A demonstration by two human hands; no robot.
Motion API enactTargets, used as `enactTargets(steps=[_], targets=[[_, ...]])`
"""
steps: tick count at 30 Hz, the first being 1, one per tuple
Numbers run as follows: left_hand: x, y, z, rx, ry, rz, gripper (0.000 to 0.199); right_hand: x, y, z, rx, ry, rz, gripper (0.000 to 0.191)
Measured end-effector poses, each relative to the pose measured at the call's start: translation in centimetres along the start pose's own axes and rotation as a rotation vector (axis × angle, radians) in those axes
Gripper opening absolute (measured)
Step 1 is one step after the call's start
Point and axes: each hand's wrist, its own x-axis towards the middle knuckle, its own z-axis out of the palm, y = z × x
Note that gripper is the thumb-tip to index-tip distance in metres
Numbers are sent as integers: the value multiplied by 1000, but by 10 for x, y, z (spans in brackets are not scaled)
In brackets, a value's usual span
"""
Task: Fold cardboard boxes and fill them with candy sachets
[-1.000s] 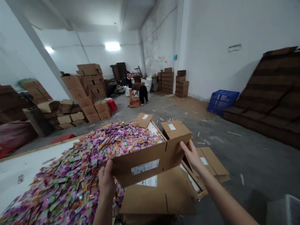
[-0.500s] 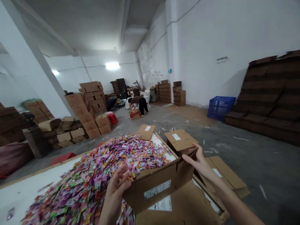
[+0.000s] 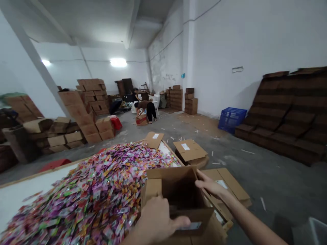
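An unfolded cardboard box [image 3: 178, 175] stands with its top open at the near edge of the table, its dark inside showing. My left hand [image 3: 155, 217] is at the box's near left corner, fingers bent over the left flap and thumb laid along the near flap, which bears a white label. My right hand [image 3: 211, 185] grips the upper edge of the right wall, thumb on one side; the other fingers are partly hidden. Left of the box lies a big heap of small colourful packets [image 3: 102, 190]. Beneath the box are flat cardboard pieces [image 3: 213, 231].
Flattened cartons [image 3: 190, 149] with labels are stacked right of the table, more [image 3: 227, 183] nearer. A blue crate [image 3: 232, 119] and brown carton stacks [image 3: 286, 112] stand by the right wall. At the back, a person [image 3: 146, 109] bends over a box. A red stool [image 3: 116, 122] stands left.
The folded carton has been opened out into a box shape. My left hand has moved right onto its near flaps; my right hand has shifted slightly down along its edge.
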Motion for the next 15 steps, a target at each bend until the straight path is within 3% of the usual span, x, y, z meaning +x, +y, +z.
enactTargets(steps=[2,4,7,10,12,15], targets=[[8,11,-5,170,-107,46,87,10,8,6,-269,173,-87,116],[26,13,-11,233,-88,67,89,17,9,10,-393,256,-155,121],[57,-3,-12,215,-69,73,83,18,3,9,-190,130,-64,102],[73,-24,7,129,-112,36,68,8,2,8,17,26,-18,89],[74,-30,23,75,-9,34,50,1,9,10,-90,83,-93,105],[77,-25,29,136,246,322,40,-3,25,13,-312,203,-192,124]])
